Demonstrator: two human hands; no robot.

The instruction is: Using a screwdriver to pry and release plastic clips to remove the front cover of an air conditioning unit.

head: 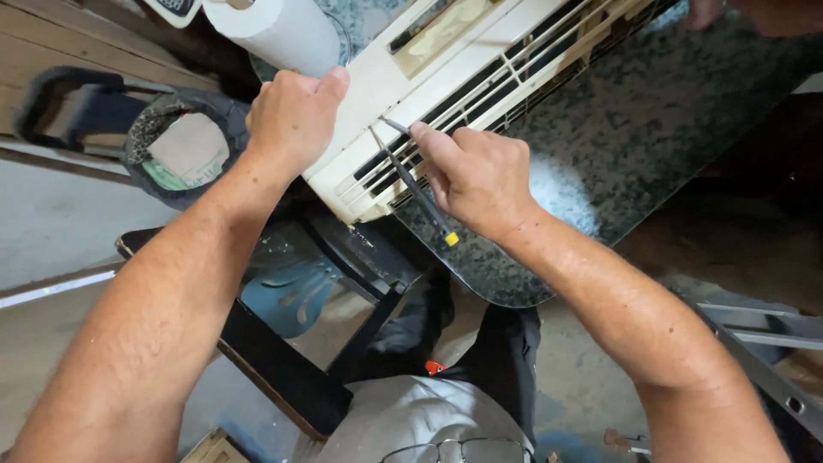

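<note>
Screwdriver (417,190) pinched in right-hand fingers (437,150), against grille (480,90).

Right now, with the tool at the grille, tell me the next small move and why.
Probably ease the screwdriver tip deeper between the slats of the white vent cover: the right hand has it angled there, and the left hand braces the cover's corner.

We see a cream plastic cover (480,77) with dark louvre slots, lying tilted across a speckled counter, one corner jutting past the edge; a thin dark tool (417,190) with a yellow end rests slanted against its slots
</note>
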